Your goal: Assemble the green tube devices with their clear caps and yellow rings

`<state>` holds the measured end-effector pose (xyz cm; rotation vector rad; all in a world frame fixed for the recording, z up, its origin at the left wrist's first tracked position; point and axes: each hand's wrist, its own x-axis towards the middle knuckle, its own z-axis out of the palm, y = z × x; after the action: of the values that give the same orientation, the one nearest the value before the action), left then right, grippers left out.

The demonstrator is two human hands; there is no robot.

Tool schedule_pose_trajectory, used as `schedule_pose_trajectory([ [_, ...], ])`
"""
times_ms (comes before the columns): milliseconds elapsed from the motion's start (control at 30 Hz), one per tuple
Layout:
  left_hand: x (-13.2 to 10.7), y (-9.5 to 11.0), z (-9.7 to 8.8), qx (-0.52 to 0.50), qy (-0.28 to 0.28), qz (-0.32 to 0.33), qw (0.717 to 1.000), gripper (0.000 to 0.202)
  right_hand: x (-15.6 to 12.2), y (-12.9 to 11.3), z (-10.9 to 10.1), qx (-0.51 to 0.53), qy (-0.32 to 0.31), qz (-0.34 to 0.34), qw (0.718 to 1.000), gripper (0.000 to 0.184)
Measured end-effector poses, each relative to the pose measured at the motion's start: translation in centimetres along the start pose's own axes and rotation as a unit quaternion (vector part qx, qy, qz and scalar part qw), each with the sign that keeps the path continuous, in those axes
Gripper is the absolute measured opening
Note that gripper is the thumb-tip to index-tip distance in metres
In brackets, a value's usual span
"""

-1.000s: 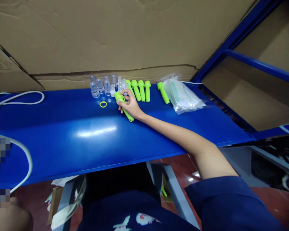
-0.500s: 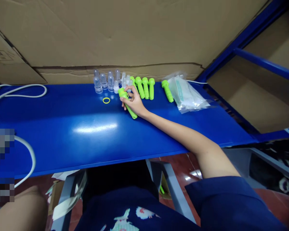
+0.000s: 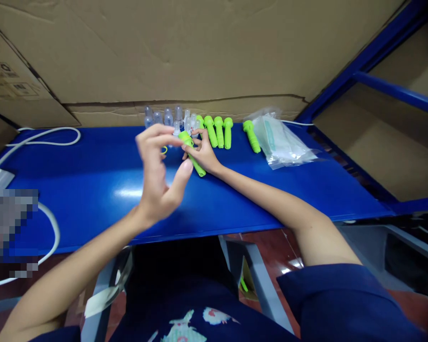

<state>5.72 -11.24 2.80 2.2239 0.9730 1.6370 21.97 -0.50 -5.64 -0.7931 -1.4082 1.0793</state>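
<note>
My right hand (image 3: 204, 153) rests on the blue table (image 3: 92, 190) with its fingers closed round a lime-green plastic tube (image 3: 192, 154) that lies tilted, head to the far left. My left hand (image 3: 157, 175) is raised above the table just left of it, fingers spread and curved, holding nothing, its fingertips close to the tube's head. A small yellow ring (image 3: 164, 150) lies on the table, partly hidden behind the left hand. Behind the hands stand several clear small bottles (image 3: 171, 118) and a row of green tubes (image 3: 219, 130).
One more green tube (image 3: 251, 135) lies beside a clear plastic bag (image 3: 281, 142) at the right. White cable (image 3: 43, 137) loops at the far left. Cardboard (image 3: 185, 52) walls the back. A blue frame rail (image 3: 395, 92) stands to the right.
My left hand has come up from below the table into view and reached toward the green tube. The right hand has kept its hold on the tube in the same place.
</note>
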Motion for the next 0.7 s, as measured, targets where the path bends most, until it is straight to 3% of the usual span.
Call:
schedule_pose_trajectory([
  [33, 0.2, -1.3, 0.8, 0.000, -0.004, -0.014, 1.000, 0.036, 0.0, 0.0, 0.0, 0.000, 0.003, 0.003, 1.000, 0.061],
  [133, 1.0, -5.9, 3.5, 0.001, -0.055, -0.199, 0.978, 0.048, -0.1, -0.2, 0.1, -0.006, 0.012, 0.025, 1.000, 0.064],
  [200, 1.5, -8.1, 5.1, -0.009, -0.079, -0.259, 0.963, 0.054, -0.1, -0.3, 0.0, -0.007, 0.011, 0.034, 0.999, 0.065],
  [267, 1.5, -8.9, 5.9, -0.045, -0.108, -0.244, 0.963, 0.056, -0.1, -0.3, -0.1, -0.006, 0.003, 0.033, 0.999, 0.064],
  [400, 1.1, -8.0, 6.2, -0.097, -0.155, -0.196, 0.963, 0.062, -0.1, -0.3, -0.2, -0.004, 0.001, 0.018, 1.000, 0.059],
  [533, 0.7, -7.7, 6.1, -0.103, -0.156, -0.173, 0.967, 0.067, -0.4, -0.5, 0.0, -0.003, 0.009, 0.000, 1.000, 0.056],
  [700, 0.6, -9.0, 5.8, -0.114, -0.146, -0.111, 0.976, 0.067, -0.8, -1.5, 0.4, -0.035, 0.033, -0.012, 0.999, 0.057],
])
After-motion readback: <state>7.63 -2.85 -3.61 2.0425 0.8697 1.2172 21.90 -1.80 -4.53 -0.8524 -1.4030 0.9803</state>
